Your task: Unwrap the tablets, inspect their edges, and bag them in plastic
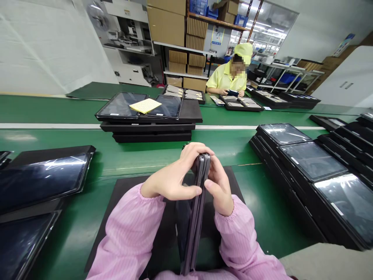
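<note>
Behind the green surface, in the head view, are shelves with cartons and blue baskets, and a co-worker in a yellow cap and top sits at the upper right of centre, both hands at a small dark item. Two dark slabs, pressed face to face, stand on edge over a black mat at the lower centre of the frame. They lie between the palms: the left hand grips them from the left, its fingers over the top end and its thumb against the near edge, while the right hand closes on them from the right, thumb on the near edge too. Beyond them, a yellow dotted sheet lies across two glossy panels on a black stack. More panels lie at the left edge and on the stacks at the right. Small white labels show on several panels, and a poster hangs at the back; their print is too small to read.
</note>
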`<state>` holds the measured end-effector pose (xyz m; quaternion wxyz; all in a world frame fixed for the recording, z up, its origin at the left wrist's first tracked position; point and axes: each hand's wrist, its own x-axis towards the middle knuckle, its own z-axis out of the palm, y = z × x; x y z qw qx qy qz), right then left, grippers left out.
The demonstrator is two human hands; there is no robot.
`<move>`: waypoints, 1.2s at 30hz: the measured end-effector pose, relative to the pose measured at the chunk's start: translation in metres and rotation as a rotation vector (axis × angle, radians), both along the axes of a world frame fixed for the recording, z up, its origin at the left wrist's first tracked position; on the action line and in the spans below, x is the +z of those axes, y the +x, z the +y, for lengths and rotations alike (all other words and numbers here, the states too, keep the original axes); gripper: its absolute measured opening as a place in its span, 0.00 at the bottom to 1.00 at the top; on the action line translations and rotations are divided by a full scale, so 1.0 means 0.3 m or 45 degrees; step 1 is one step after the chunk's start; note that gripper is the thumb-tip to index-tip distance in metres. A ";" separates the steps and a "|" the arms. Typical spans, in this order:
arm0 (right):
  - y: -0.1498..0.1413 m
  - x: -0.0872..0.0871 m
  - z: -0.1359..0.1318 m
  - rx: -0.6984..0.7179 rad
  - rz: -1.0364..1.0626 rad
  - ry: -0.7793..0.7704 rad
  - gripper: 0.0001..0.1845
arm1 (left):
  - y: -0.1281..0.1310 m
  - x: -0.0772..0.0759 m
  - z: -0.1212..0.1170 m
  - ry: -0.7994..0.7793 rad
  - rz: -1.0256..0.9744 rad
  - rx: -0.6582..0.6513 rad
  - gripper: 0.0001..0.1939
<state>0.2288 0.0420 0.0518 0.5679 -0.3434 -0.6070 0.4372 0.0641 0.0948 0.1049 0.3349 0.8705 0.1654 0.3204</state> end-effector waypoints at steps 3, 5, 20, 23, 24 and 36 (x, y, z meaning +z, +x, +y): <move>0.004 -0.005 0.002 0.101 -0.044 0.011 0.44 | -0.021 -0.002 -0.005 -0.063 0.030 -0.031 0.40; 0.000 -0.006 -0.001 0.122 -0.053 0.031 0.44 | -0.025 -0.009 -0.009 -0.093 0.005 -0.034 0.40; 0.005 0.023 -0.047 0.064 -0.098 0.070 0.43 | -0.011 -0.043 -0.056 -0.070 -0.129 -0.012 0.39; -0.007 0.029 -0.057 -0.001 0.017 0.025 0.36 | -0.013 -0.059 -0.064 -0.104 -0.124 0.018 0.44; -0.012 0.031 -0.060 -0.010 0.048 0.019 0.35 | -0.015 -0.063 -0.069 -0.098 -0.122 0.023 0.46; -0.004 0.045 -0.058 0.085 0.080 0.014 0.38 | 0.003 -0.051 -0.082 0.041 -0.220 -0.036 0.35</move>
